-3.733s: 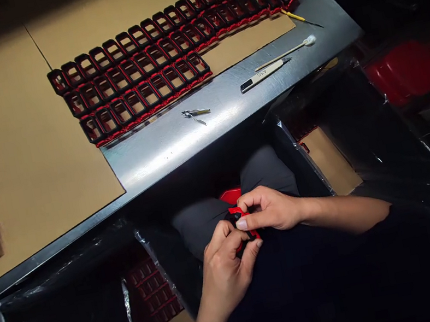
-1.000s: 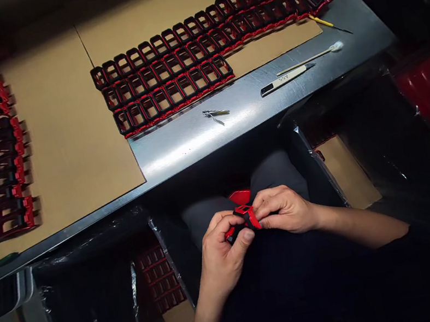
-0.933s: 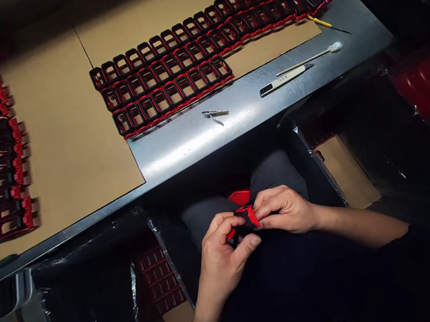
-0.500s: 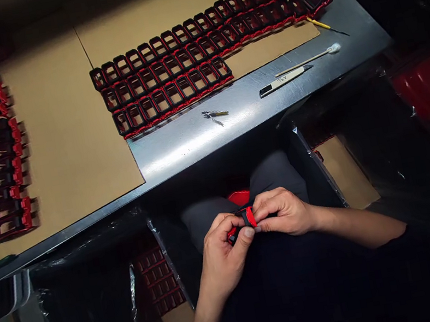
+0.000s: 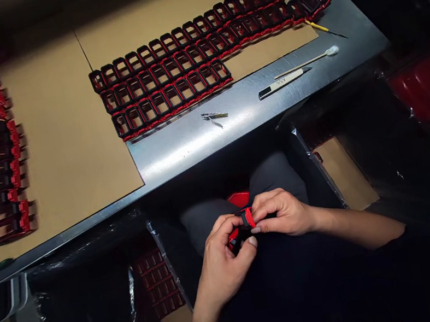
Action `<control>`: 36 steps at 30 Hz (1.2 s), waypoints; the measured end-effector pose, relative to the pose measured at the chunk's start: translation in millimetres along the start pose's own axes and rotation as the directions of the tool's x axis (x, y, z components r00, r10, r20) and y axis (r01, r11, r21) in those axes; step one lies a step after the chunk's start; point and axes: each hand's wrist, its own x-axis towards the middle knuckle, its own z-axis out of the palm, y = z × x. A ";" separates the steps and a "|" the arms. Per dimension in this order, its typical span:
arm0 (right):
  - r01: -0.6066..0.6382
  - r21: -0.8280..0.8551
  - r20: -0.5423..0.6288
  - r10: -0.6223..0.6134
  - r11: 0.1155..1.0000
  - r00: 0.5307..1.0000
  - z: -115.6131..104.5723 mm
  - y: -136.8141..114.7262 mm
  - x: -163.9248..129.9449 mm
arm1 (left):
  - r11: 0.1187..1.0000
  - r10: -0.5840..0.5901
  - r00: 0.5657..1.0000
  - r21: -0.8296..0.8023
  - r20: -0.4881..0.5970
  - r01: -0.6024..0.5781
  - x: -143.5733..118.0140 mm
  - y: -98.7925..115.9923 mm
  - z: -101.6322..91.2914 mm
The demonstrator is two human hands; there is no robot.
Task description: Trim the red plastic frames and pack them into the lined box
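Both hands over lap, below table edge (image 5: 197, 155). Left hand (image 5: 220, 263) and right hand (image 5: 283, 214) both pinched shut on small red-black clip part (image 5: 246, 219), held between fingertips — looks like a fit or inspection step on one piece, mid-way. Finished-looking parts in rows (image 5: 182, 67) on cardboard (image 5: 70, 142), well apart from hands. Knife (image 5: 282, 81), swab (image 5: 311, 59), tweezers (image 5: 213, 116) lie untouched on table. Next move likely needs a firm pinch and aligned halves — small part, easy to slip.
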 end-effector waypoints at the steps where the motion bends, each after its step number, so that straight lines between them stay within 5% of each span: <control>1: 0.011 -0.013 -0.001 -0.011 1.000 1.000 -0.1 -0.1 0.0 | 1.000 -0.004 1.000 -0.014 0.000 0.004 -0.2 0.1 0.0; 21: 0.135 -0.179 0.016 -0.134 0.975 0.991 0.0 1.6 -1.0 | 0.991 0.052 0.988 -0.112 -0.144 -0.068 -0.2 -7.6 8.4; 30: 0.120 -0.167 -0.031 -0.127 0.979 0.991 1.7 -3.6 1.6 | 0.966 0.256 0.915 0.125 -0.312 -0.228 -6.6 -11.6 11.6; 33: 0.024 -0.101 -0.082 -0.032 0.995 0.996 -1.0 -7.5 1.6 | 0.942 0.330 0.884 0.177 -0.330 -0.286 -7.8 -11.1 11.4; 36: -0.207 0.123 -0.094 0.219 0.971 0.971 -3.6 -12.8 0.7 | 0.925 0.374 0.869 0.201 -0.324 -0.323 -7.9 -12.6 11.3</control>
